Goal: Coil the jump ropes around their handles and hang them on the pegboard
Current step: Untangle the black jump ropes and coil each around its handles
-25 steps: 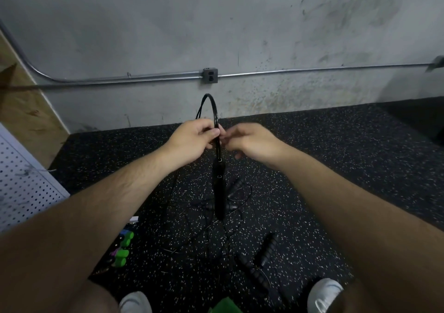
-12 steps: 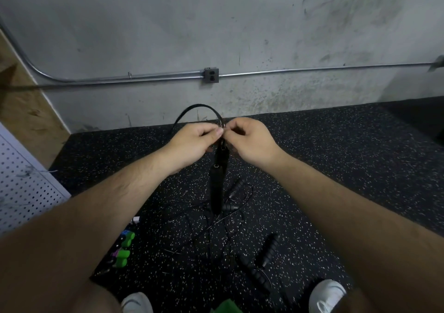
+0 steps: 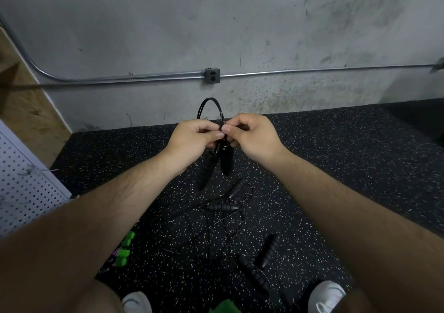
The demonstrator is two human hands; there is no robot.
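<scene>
Plainly, from the head view, the left grip [image 3: 194, 140] and the right grip [image 3: 249, 135] meet in mid-air over the floor [image 3: 348, 168], both clenched on one black jump rope [image 3: 211, 107]. Thumbs and forefingers pinch its cord where the strands cross, a small loop stands up above the knuckles, and its two handles [image 3: 206, 168] hang just below, side by side and nearly touching. I judge the step in hand to be the coiling, either barely begun or being tied off; the fingers hide the crossing, so I cannot tell which. To do it well, keep the two handles pressed together as one core, hold the cord taut with one grip while the other lays the turns snugly side by side, and leave a loop free for a peg. The pegboard [image 3: 26, 188] stands at the left edge, well apart from both grips. More black ropes [image 3: 222, 207] lie tangled on the floor below, with another pair of handles [image 3: 269, 248] near a white shoe [image 3: 326, 293] and a green-handled rope [image 3: 123, 252] beside the left forearm. No brand, label or writing can be read anywhere, and the wall socket [image 3: 212, 75] shows none.
</scene>
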